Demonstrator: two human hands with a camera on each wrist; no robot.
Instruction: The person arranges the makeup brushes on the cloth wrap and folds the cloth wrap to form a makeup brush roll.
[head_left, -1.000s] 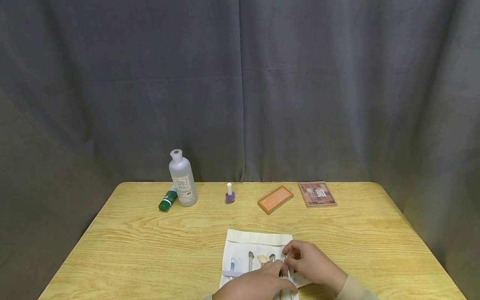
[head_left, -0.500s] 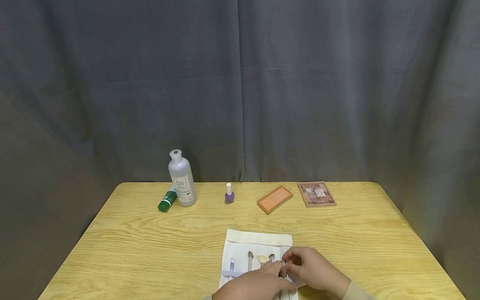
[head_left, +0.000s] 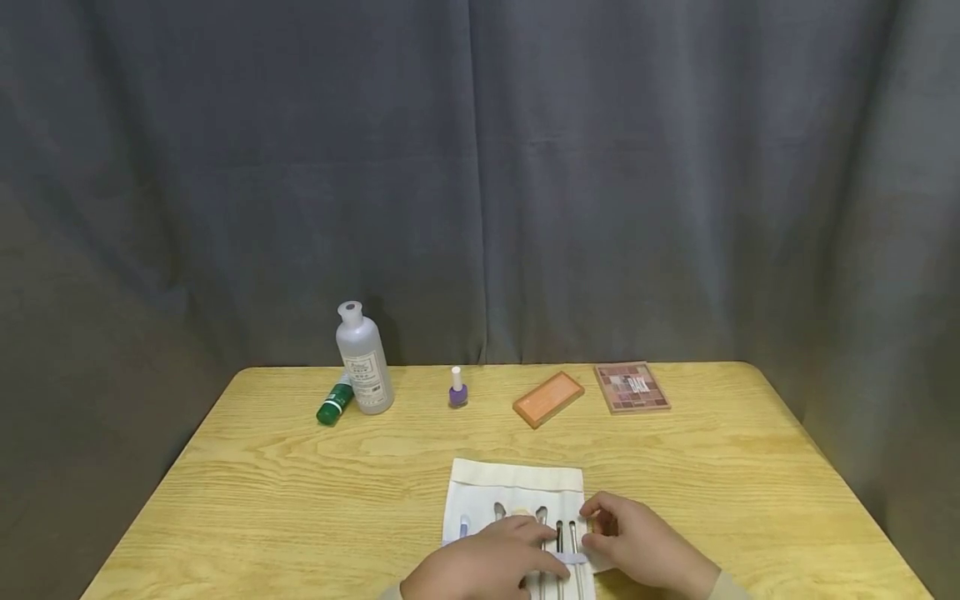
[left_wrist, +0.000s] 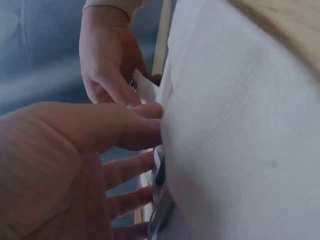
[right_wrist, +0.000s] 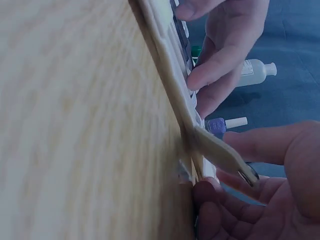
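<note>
A white brush roll lies spread out at the table's near edge, several makeup brushes tucked under its lilac elastic band. Across these brushes rests my left hand, its fingers spread and covering some of them. My right hand is at the roll's right edge, fingers loosely bent, with a gap between thumb and forefinger. A strap with a metal snap sticks up from that edge between the right thumb and fingers. No grip on it is plain to see.
Along the back stand a clear bottle and a purple nail polish bottle. A green tube lies beside the clear bottle. An orange palette and an eyeshadow palette lie farther right. Grey curtains surround the table.
My right hand has moved slightly right, off the rightmost brushes, which now show under the band. My left hand has shifted left, and its fingers look more spread.
</note>
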